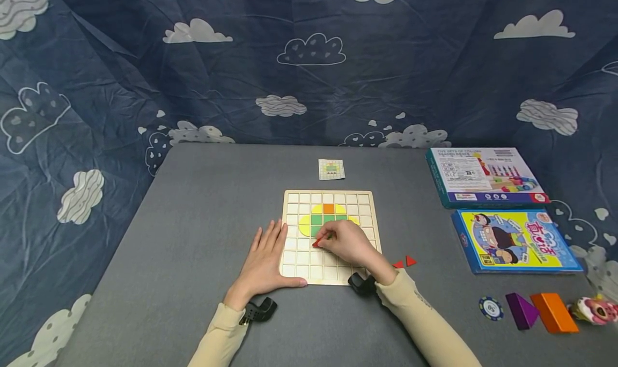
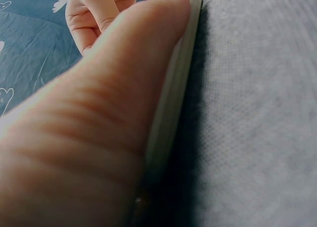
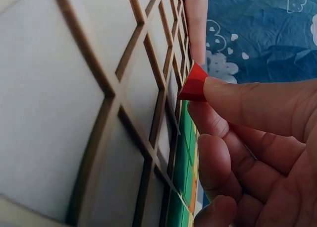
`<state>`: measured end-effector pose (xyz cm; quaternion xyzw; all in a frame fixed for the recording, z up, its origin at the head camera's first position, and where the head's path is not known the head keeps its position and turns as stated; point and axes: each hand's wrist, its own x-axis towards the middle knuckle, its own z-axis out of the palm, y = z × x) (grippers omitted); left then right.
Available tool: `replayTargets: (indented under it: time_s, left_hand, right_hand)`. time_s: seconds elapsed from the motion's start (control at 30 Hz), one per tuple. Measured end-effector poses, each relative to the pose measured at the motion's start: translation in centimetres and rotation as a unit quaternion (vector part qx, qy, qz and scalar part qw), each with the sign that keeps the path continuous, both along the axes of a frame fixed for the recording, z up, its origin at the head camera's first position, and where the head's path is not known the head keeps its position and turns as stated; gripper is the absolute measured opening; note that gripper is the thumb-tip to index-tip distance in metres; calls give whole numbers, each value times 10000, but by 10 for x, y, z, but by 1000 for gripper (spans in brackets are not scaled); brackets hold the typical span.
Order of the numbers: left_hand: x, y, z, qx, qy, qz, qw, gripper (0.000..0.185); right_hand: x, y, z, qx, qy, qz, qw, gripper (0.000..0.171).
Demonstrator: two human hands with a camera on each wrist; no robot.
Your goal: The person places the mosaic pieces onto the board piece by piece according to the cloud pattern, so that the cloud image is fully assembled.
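Observation:
A wooden grid board [image 1: 294, 258] lies on the table with green squares [image 1: 316, 219], an orange square [image 1: 328, 208] and yellow rounded pieces [image 1: 304, 226] set in its upper cells. My right hand [image 1: 348, 242] pinches a red triangle piece [image 3: 194, 84] between thumb and forefinger, close over the board's middle. Straight-fingered, my left hand [image 1: 265, 257] rests along the board's left side, its thumb at the lower edge. The left wrist view shows that thumb [image 2: 148, 33] against the board's side. Two more red triangles [image 1: 410, 261] lie right of the board, one partly hidden by the right wrist.
A small pattern card [image 1: 331, 169] lies beyond the board. At the right are two flat boxes [image 1: 487, 176], [image 1: 519, 241] is the front box's spot. Nearer lie a poker chip [image 1: 491, 308], a purple block [image 1: 521, 310], an orange block [image 1: 554, 312] and a small figurine [image 1: 596, 309].

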<state>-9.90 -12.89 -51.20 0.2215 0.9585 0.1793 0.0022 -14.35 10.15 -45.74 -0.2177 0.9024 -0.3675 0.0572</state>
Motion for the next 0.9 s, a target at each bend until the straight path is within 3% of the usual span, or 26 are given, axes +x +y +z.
replayTargets:
  time_s: [0.37,0.9]
  left_hand:
    - [0,0,-1,5,74,-7,10000,127]
    - [0,-1,-2,-25,36,2,10000,128]
  right_hand:
    - [-2,-2,-4,86,-151,175,9997,13]
    - [-2,-5,-3,195,-382,-73,9991,10]
